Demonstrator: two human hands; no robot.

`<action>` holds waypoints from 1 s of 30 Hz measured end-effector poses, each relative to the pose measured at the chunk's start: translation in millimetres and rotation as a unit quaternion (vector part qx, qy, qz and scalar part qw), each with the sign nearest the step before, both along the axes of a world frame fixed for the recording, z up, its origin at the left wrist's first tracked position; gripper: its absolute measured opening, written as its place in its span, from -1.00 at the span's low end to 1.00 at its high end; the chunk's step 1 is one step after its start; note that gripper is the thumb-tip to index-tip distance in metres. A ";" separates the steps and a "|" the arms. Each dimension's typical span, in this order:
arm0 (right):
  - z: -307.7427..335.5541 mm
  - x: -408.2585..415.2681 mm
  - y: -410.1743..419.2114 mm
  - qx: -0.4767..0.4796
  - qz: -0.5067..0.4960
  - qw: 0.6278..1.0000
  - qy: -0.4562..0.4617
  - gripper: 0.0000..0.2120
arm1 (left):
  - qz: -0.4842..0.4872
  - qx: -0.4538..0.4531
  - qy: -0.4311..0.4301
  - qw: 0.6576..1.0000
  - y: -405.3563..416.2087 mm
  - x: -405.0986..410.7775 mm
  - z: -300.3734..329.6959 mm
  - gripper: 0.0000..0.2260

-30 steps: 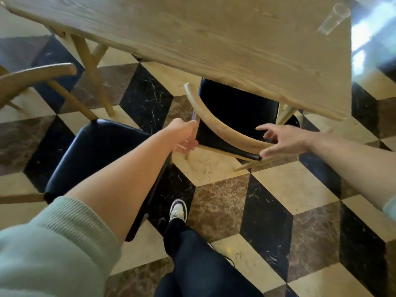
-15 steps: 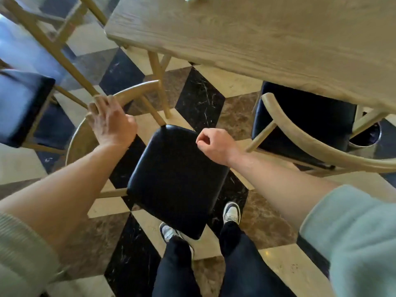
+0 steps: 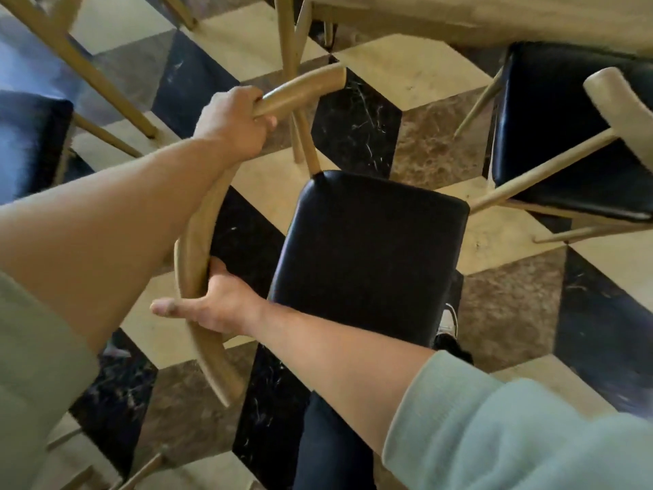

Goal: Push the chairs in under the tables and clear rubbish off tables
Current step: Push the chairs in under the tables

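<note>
While the person is standing over the chair, both hands are gripping its curved wooden back rail, which is arcing along the left side of the black padded seat. The left hand is wrapping its grip fully around the rail near the rail's far end, fingers curled under and knuckles on top, with the free tip of the rail sticking out beyond the hand toward the bench. The right hand is holding the rail lower down, closer to the body, with the palm pressing against the inner side of the curve, the thumb lying across the rail and the fingers hidden behind it. The seat is lying to the right of both grips, out on the checked floor and short of the bench edge at the top. A 2nd chair is sitting to the right, partly under the bench. A 3rd dark seat is showing at the left edge, blurred. Dark trousers and 1 shoe are showing below the seat.
</note>
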State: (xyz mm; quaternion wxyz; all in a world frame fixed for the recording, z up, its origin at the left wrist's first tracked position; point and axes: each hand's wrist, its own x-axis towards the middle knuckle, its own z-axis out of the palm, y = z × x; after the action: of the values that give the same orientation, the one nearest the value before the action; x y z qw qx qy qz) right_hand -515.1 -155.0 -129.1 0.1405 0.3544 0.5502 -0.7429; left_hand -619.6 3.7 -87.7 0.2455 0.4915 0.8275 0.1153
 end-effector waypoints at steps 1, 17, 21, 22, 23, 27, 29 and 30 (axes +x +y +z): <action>0.1 -9.8 -8.4 0.012 0.001 1.000 -0.006 -0.05 | 0.008 0.008 -0.005 1.000 -3.0 -9.8 0.5 -0.77; 31.5 104.3 164.3 0.283 0.246 0.921 -0.102 -0.55 | 0.282 -0.112 -0.085 0.949 -5.3 -87.9 13.6 -0.66; 51.4 162.0 244.9 0.383 0.269 0.867 -0.172 -0.62 | 0.325 -0.100 -0.185 0.922 35.2 -41.1 13.8 -0.64; 56.1 175.6 259.3 0.391 0.261 0.864 -0.180 -0.61 | 0.322 -0.103 -0.194 0.921 42.8 -28.9 14.4 -0.65; 58.9 188.6 271.6 0.396 0.247 0.864 -0.186 -0.60 | 0.314 -0.108 -0.195 0.923 50.0 -17.2 14.9 -0.67; 59.8 229.8 319.9 0.441 0.163 0.862 -0.191 -0.56 | 0.301 -0.109 -0.219 0.922 84.1 18.2 18.4 -0.68; 58.8 240.1 339.7 0.442 0.130 0.865 -0.199 -0.52 | 0.298 -0.115 -0.247 0.915 96.2 23.7 18.6 -0.70; 58.5 238.4 348.9 0.435 0.140 0.865 -0.205 -0.48 | 0.293 -0.121 -0.255 0.913 98.6 20.5 17.4 -0.71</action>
State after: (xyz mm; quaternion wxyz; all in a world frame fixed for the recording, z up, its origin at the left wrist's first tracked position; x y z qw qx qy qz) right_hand -276.7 193.9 -70.6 0.1840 0.4428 0.8205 -0.3112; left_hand -599.1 102.3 -70.3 0.4610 0.1474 0.8512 0.2031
